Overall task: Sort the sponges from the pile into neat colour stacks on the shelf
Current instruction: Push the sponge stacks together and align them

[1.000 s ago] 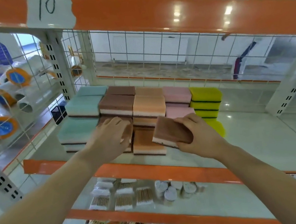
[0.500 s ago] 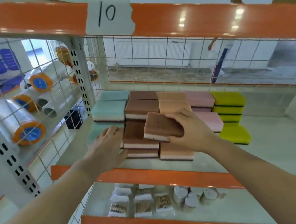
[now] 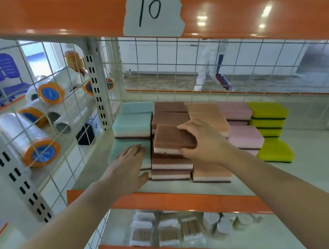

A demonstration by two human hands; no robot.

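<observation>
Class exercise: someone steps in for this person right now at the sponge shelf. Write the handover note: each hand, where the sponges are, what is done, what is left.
Right hand grips a brown sponge, at the top of the front brown stack; contact is unclear.
Left hand, fingers straight, rests against the front teal sponge beside that stack.
Done: teal, brown, peach sponges, pink sponges and yellow sponges stand in colour stacks on the shelf.
Left: release and square the brown sponge; the pile is out of view, so remaining sponges are unknown.
</observation>
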